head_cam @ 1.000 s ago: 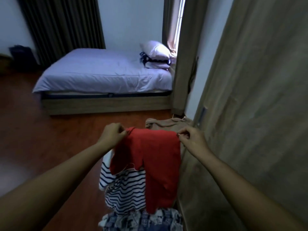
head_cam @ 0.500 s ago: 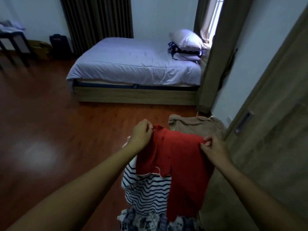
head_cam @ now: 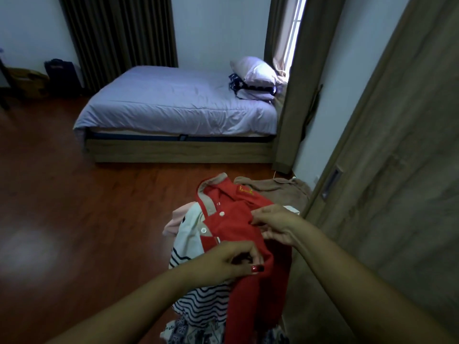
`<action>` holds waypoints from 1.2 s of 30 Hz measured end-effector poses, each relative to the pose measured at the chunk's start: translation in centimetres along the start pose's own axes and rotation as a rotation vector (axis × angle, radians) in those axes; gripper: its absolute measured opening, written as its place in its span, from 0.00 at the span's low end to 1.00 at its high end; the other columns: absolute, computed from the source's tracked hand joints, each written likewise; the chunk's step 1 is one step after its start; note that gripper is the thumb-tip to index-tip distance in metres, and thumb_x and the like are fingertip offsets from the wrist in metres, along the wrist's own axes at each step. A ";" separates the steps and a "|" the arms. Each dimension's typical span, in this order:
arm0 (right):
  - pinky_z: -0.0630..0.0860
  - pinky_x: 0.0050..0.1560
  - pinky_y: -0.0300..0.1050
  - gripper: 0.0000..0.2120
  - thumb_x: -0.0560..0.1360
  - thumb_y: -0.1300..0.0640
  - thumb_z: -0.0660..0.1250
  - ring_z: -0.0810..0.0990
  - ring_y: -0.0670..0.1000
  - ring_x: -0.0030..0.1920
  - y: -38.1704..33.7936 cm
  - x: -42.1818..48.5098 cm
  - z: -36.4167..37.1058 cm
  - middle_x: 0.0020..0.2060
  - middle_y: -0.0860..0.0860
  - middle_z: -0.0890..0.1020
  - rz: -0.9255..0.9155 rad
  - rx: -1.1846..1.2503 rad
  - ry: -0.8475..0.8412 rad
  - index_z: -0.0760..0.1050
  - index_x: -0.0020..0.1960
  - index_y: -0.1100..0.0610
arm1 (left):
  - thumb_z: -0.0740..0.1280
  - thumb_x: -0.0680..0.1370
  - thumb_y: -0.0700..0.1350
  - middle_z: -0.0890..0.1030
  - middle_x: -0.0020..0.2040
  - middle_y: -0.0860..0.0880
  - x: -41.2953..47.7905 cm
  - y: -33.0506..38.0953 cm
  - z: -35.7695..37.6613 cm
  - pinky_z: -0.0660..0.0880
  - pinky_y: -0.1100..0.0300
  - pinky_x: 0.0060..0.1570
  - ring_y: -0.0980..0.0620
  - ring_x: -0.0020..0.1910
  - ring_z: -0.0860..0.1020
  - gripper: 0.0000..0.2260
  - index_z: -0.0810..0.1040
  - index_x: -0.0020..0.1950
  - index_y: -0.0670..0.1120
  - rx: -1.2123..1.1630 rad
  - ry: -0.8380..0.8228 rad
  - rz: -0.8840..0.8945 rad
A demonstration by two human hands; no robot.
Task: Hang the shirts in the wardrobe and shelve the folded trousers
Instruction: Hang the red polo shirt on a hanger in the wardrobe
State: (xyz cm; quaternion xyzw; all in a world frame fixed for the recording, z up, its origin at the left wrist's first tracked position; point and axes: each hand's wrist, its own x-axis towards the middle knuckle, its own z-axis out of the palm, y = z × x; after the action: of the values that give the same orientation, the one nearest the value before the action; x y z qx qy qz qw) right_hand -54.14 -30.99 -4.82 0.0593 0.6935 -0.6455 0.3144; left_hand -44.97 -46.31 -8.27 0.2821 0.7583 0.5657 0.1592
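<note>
A red polo shirt (head_cam: 236, 219) with a beige collar and white buttons hangs between my hands, its collar turned away from me. My left hand (head_cam: 231, 259) pinches its fabric near the button placket. My right hand (head_cam: 278, 223) grips it higher up, close to the shoulder. Beneath lies a heap of clothes on the floor: a white shirt with navy stripes (head_cam: 196, 296), a pink garment (head_cam: 176, 217) and a blue patterned one (head_cam: 191, 331). A brown garment (head_cam: 275, 189) lies beyond. The wooden wardrobe door (head_cam: 397, 184) stands at my right, closed.
A low bed (head_cam: 178, 108) with a pale cover and stacked pillows (head_cam: 255, 75) fills the far side. A curtain (head_cam: 288, 115) hangs by the window at its right end. Dark bags (head_cam: 62, 73) sit by the far left wall. Red-brown wooden floor (head_cam: 87, 207) stretches to my left.
My hands have shifted along the red shirt and turned it, so its collar and buttons now face up. Both hands sit lower and closer together than before.
</note>
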 end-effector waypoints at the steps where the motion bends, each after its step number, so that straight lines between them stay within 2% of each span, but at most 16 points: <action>1: 0.79 0.26 0.41 0.12 0.72 0.74 0.60 0.78 0.47 0.24 0.4 0.1 -0.1 0.27 0.53 0.79 -0.013 0.048 0.036 0.76 0.36 0.63 | 0.67 0.77 0.41 0.81 0.50 0.42 -0.5 -0.6 -0.1 0.75 0.46 0.53 0.46 0.50 0.79 0.02 0.77 0.49 0.46 -0.013 -0.006 -0.023; 4: 0.79 0.28 0.42 0.14 0.69 0.77 0.56 0.76 0.49 0.25 1.2 0.1 -1.2 0.28 0.56 0.76 -0.078 0.238 0.133 0.75 0.33 0.65 | 0.64 0.79 0.41 0.83 0.51 0.44 -1.8 -1.0 -0.8 0.76 0.58 0.55 0.50 0.53 0.81 0.06 0.79 0.51 0.41 -0.120 0.001 -0.132; 6: 0.76 0.27 0.39 0.11 0.67 0.76 0.55 0.74 0.49 0.26 1.8 -0.3 -2.1 0.29 0.56 0.74 -0.108 0.228 0.173 0.73 0.35 0.65 | 0.62 0.79 0.49 0.86 0.45 0.46 -2.2 -0.3 -1.7 0.78 0.60 0.47 0.51 0.47 0.83 0.14 0.80 0.50 0.39 -0.282 0.193 -0.400; 8: 0.74 0.30 0.39 0.10 0.68 0.74 0.56 0.72 0.49 0.31 2.5 -1.0 -2.1 0.33 0.57 0.72 -0.122 0.175 0.170 0.73 0.41 0.64 | 0.57 0.77 0.62 0.86 0.45 0.43 -2.2 -0.2 -2.5 0.80 0.56 0.42 0.48 0.46 0.84 0.28 0.80 0.52 0.37 -0.512 0.328 -0.703; 10: 0.74 0.33 0.39 0.11 0.69 0.74 0.56 0.73 0.50 0.33 3.4 -1.7 -1.5 0.35 0.58 0.74 -0.144 0.181 0.148 0.74 0.43 0.64 | 0.53 0.75 0.68 0.82 0.54 0.36 -1.9 -0.5 -2.7 0.81 0.48 0.47 0.40 0.53 0.82 0.37 0.76 0.59 0.36 -0.841 0.289 -0.789; 12: 0.77 0.33 0.39 0.11 0.70 0.75 0.55 0.75 0.50 0.34 4.1 -3.2 -0.7 0.33 0.57 0.77 -0.186 0.177 0.150 0.74 0.42 0.64 | 0.57 0.75 0.67 0.80 0.55 0.30 -1.3 -0.8 -2.0 0.81 0.42 0.46 0.34 0.51 0.81 0.35 0.73 0.57 0.34 -1.207 0.279 -0.805; 15: 0.77 0.36 0.42 0.12 0.71 0.74 0.57 0.77 0.48 0.33 5.7 -5.3 -0.3 0.30 0.54 0.77 -0.250 0.191 0.179 0.73 0.41 0.60 | 0.68 0.74 0.48 0.81 0.39 0.35 -0.3 -0.6 -0.8 0.81 0.48 0.35 0.40 0.33 0.82 0.14 0.72 0.46 0.38 -1.383 0.421 -0.805; 17: 0.72 0.38 0.42 0.12 0.72 0.74 0.58 0.74 0.47 0.31 6.9 -6.7 -0.6 0.29 0.52 0.75 -0.301 0.156 0.193 0.71 0.40 0.58 | 0.67 0.73 0.39 0.77 0.32 0.43 0.5 -0.4 -1.3 0.81 0.54 0.31 0.48 0.28 0.79 0.04 0.72 0.42 0.40 -1.327 0.485 -0.752; 18: 0.71 0.37 0.41 0.12 0.72 0.73 0.58 0.73 0.46 0.31 7.5 -7.6 -0.8 0.29 0.51 0.75 -0.324 0.128 0.205 0.70 0.40 0.57 | 0.64 0.73 0.35 0.76 0.34 0.44 0.9 0.0 -1.7 0.81 0.53 0.31 0.50 0.31 0.78 0.02 0.73 0.43 0.40 -1.276 0.512 -0.725; 21: 0.71 0.33 0.38 0.13 0.71 0.75 0.59 0.73 0.46 0.30 9.1 -9.9 -0.8 0.30 0.52 0.76 -0.358 0.074 0.242 0.69 0.39 0.57 | 0.58 0.73 0.29 0.76 0.43 0.43 2.3 2.8 -2.8 0.80 0.55 0.34 0.52 0.37 0.73 0.12 0.76 0.51 0.41 -0.951 0.456 -0.626; 25: 0.78 0.34 0.38 0.13 0.71 0.78 0.58 0.77 0.47 0.28 10.5 -13.4 0.0 0.29 0.54 0.76 -0.381 0.094 0.223 0.67 0.39 0.61 | 0.61 0.77 0.33 0.78 0.30 0.49 3.7 10.5 -0.9 0.78 0.62 0.26 0.58 0.26 0.76 0.10 0.77 0.54 0.43 -0.583 0.324 -0.469; 28: 0.81 0.38 0.41 0.12 0.72 0.77 0.58 0.81 0.49 0.31 11.3 -17.0 -0.2 0.28 0.54 0.78 -0.391 0.079 0.187 0.68 0.39 0.61 | 0.64 0.77 0.33 0.80 0.44 0.41 4.5 14.9 1.7 0.79 0.61 0.32 0.53 0.35 0.79 0.09 0.77 0.55 0.40 -0.391 0.155 -0.349; 31: 0.78 0.31 0.35 0.12 0.74 0.76 0.56 0.80 0.45 0.28 11.8 -21.1 -2.3 0.31 0.58 0.75 -0.447 0.051 0.341 0.70 0.39 0.62 | 0.68 0.74 0.33 0.80 0.47 0.40 4.5 18.8 4.9 0.76 0.62 0.30 0.52 0.36 0.78 0.13 0.76 0.57 0.40 -0.006 0.056 -0.227; 33: 0.75 0.29 0.32 0.13 0.74 0.76 0.56 0.78 0.42 0.27 12.0 -24.3 -4.8 0.34 0.57 0.74 -0.528 0.042 0.502 0.70 0.40 0.60 | 0.67 0.73 0.30 0.80 0.49 0.37 4.5 21.4 7.2 0.79 0.55 0.41 0.50 0.42 0.78 0.13 0.76 0.57 0.39 0.111 0.008 -0.074; 35: 0.74 0.34 0.31 0.13 0.74 0.73 0.61 0.77 0.43 0.33 12.2 -27.8 -7.2 0.41 0.55 0.76 -0.609 -0.081 0.653 0.70 0.46 0.55 | 0.66 0.73 0.28 0.79 0.53 0.32 4.6 23.9 9.6 0.75 0.48 0.55 0.45 0.50 0.77 0.12 0.76 0.55 0.35 0.136 -0.084 0.045; 36: 0.75 0.37 0.31 0.15 0.72 0.69 0.66 0.77 0.44 0.38 12.3 -29.4 -8.3 0.46 0.53 0.75 -0.640 -0.156 0.721 0.68 0.50 0.52 | 0.66 0.73 0.27 0.79 0.52 0.32 4.6 25.0 10.7 0.74 0.50 0.57 0.45 0.52 0.77 0.11 0.77 0.54 0.35 0.169 -0.125 0.103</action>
State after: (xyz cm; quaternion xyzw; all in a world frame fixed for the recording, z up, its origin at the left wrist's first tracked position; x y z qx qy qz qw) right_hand -27.71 -11.81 -0.59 0.0390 0.7879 -0.5943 -0.1567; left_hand -36.39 -30.26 12.50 0.3679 0.7763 0.4886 0.1525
